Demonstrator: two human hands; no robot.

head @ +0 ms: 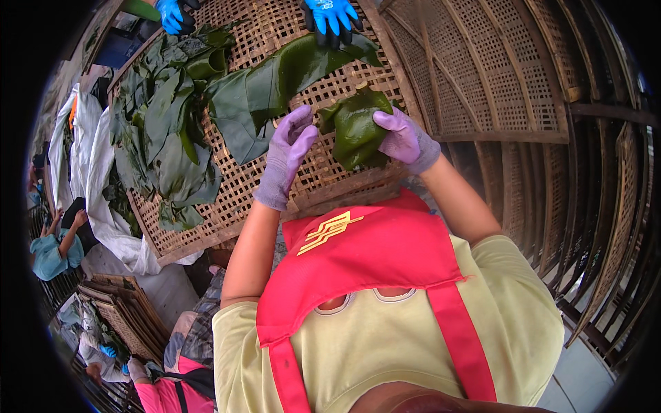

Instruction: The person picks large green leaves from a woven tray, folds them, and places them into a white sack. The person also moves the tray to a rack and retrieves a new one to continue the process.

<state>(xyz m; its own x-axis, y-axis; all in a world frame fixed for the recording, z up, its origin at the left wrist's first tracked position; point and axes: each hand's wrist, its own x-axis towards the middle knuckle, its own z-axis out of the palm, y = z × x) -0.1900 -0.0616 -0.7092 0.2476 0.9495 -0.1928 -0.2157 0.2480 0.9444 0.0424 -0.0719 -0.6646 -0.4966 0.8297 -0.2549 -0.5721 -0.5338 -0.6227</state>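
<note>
My left hand (293,149), in a purple glove with a grey cuff, is raised over the woven bamboo tray (315,186) with its fingers apart and nothing in them. My right hand (400,135), gloved alike, grips the right edge of a bunched, glossy dark green leaf (359,131) between thumb and fingers. Left of my left hand, a wide flattened green leaf (242,108) lies on the tray. A heap of darker green leaves (165,129) covers the tray's left part.
A co-worker's blue-gloved hands (333,20) (175,15) are at the tray's far side, one on the long leaf. More woven racks (475,67) stand at right. White sheeting (93,155) hangs at left, near stacked trays (124,315). Several people are at lower left.
</note>
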